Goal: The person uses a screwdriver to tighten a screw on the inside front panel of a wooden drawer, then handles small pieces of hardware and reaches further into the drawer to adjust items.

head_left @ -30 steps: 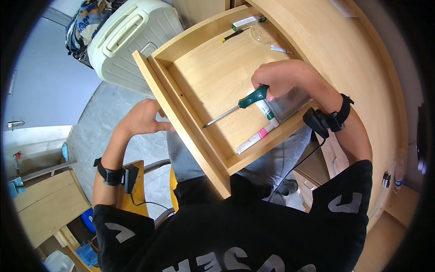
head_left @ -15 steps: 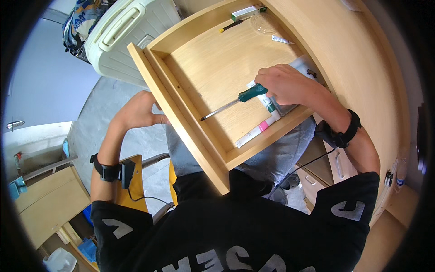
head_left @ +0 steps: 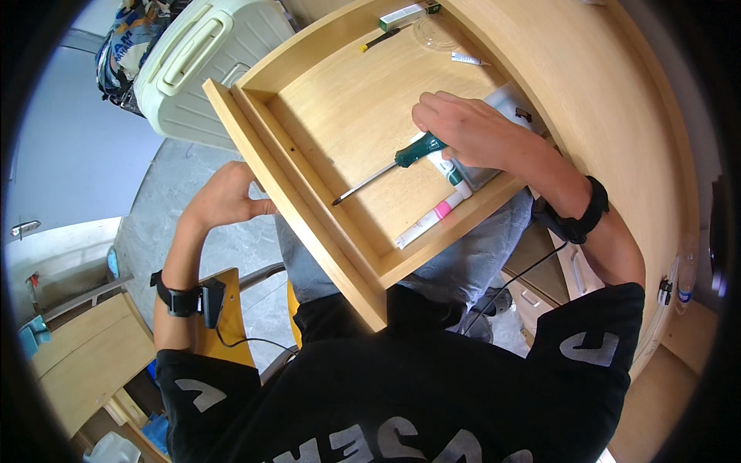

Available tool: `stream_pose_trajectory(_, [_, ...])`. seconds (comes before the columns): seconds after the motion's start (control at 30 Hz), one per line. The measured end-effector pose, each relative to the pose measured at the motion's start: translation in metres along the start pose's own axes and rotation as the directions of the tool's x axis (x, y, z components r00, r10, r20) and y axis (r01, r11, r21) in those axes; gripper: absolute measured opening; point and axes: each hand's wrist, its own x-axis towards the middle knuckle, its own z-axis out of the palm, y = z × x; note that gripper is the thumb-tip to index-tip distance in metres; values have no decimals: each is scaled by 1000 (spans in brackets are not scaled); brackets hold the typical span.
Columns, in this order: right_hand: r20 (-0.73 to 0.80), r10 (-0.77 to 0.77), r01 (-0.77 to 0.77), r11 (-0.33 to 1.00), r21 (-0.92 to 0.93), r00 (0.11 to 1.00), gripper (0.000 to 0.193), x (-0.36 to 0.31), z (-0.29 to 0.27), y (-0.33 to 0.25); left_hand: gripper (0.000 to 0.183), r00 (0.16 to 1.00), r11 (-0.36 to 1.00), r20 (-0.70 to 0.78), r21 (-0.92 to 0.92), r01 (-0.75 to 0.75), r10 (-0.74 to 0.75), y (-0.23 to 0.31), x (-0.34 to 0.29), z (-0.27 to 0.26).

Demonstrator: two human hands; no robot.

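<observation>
Desk (head_left: 617,116): pale wood, along your right side.
Suitcase (head_left: 231,54): off-white, on the grey floor (head_left: 174,166) to your upper left.
Drawer (head_left: 347,108): pulled out over your lap, bottom mostly bare.
Right hand (head_left: 463,131): fingers clamped round the screwdriver (head_left: 417,151); your forearm crosses lower than a second ago, uncovering the far end of the clear box (head_left: 502,96).
Left hand (head_left: 228,197): still at the drawer's outer face; fingertips hidden, so I cannot tell whether they grip.
Screwdriver: over the drawer bottom, shaft toward the front; not set down, so that hand remains occupied.
Tubes (head_left: 428,222): two, near the drawer's closest side.
</observation>
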Motion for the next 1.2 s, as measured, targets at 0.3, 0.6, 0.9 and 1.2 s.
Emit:
stream_pose_trajectory(0.3, [196,-10,-35,974,225,981,20,-3,-9,2,50,999,999,19,16,28,-28,2,-1,0])
stream_pose_trajectory(0.6, [231,59,-100,980,171,971,28,0,-4,-6,49,1000,1000,14,16,7,-7,2,-2,1])
stream_pose_trajectory(0.9, [222,68,-103,984,146,973,36,-1,-6,-2,49,1000,1000,15,18,5,-5,0,-2,1])
stream_pose_trajectory(1.2, [280,20,-65,986,153,960,33,0,-6,2,45,1000,1000,9,27,-7,6,0,-2,1])
